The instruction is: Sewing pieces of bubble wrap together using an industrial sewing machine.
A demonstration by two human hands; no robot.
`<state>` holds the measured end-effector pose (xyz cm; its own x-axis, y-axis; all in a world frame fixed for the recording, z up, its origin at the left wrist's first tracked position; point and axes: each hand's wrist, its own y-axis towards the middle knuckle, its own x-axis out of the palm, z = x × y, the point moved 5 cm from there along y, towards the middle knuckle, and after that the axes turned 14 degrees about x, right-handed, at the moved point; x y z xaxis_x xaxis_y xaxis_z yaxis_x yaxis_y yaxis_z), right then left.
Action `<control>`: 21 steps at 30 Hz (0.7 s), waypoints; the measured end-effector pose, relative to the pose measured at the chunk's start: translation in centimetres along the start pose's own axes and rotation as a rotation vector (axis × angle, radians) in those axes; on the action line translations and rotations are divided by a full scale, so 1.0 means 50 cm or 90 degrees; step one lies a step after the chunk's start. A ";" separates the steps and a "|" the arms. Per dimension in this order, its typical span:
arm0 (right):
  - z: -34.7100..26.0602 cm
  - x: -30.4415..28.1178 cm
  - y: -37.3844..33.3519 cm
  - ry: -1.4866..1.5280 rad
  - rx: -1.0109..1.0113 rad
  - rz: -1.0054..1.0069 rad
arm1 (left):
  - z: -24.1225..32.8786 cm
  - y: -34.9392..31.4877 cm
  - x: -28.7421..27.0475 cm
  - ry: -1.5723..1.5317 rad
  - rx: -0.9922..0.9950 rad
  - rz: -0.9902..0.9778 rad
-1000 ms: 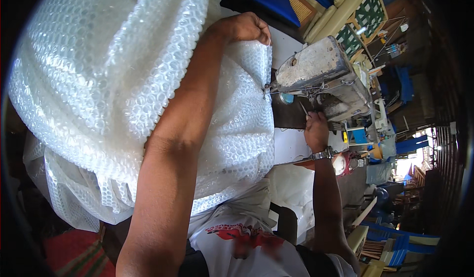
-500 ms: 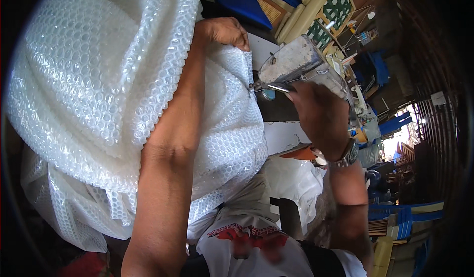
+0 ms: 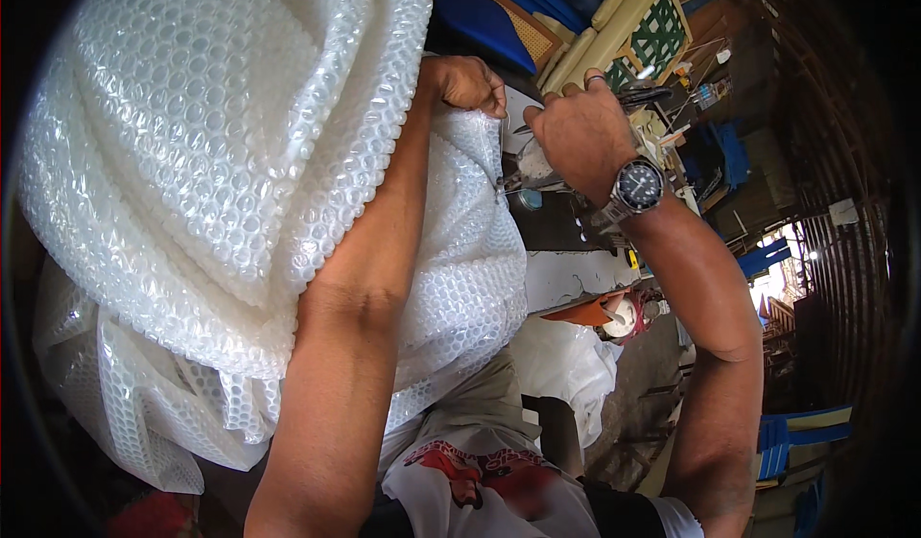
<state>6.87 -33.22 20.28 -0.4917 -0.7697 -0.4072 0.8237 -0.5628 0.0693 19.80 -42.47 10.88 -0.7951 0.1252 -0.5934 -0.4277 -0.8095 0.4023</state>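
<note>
A large sheet of clear bubble wrap (image 3: 221, 154) is heaped over my left forearm, with another layer beneath the arm. My left hand (image 3: 470, 85) is closed on the far corner of that lower layer; its fingertips are partly hidden. The wrap's right edge runs beside the needle end of a worn grey sewing machine (image 3: 535, 166). Over the machine's head lies my right hand (image 3: 583, 135), back upward, thumb and fingers apart, covering most of it. Black handles (image 3: 645, 95), apparently of scissors, rest just beyond that hand.
A white worktop (image 3: 566, 279) shows near the machine, with a small blue-lidded container (image 3: 529, 199) by the needle area. White plastic sheeting (image 3: 561, 361) hangs below. Behind stand a blue padded seat (image 3: 484, 30) and a cream frame with green webbing (image 3: 652, 25).
My right hand has moved up and away onto the machine's head; the metal tool it held is out of its fingers. My left hand keeps its grip on the wrap.
</note>
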 end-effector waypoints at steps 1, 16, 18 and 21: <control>-0.007 0.012 0.007 -0.012 -0.005 -0.045 | -0.001 -0.001 0.000 0.002 -0.010 -0.001; -0.052 0.100 0.026 0.001 -0.036 -0.010 | -0.070 0.006 0.008 -0.027 0.103 0.133; -0.021 0.048 -0.017 0.148 -0.018 0.224 | -0.100 -0.003 0.004 0.185 0.067 0.180; 0.011 0.022 -0.151 0.348 -0.011 0.268 | -0.113 0.006 -0.010 0.295 0.095 0.163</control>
<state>-0.03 -29.97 19.84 0.0801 -0.6570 -0.7497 0.9198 -0.2412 0.3097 22.49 -46.03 7.35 -0.6243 -0.3579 -0.6943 -0.3284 -0.6862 0.6490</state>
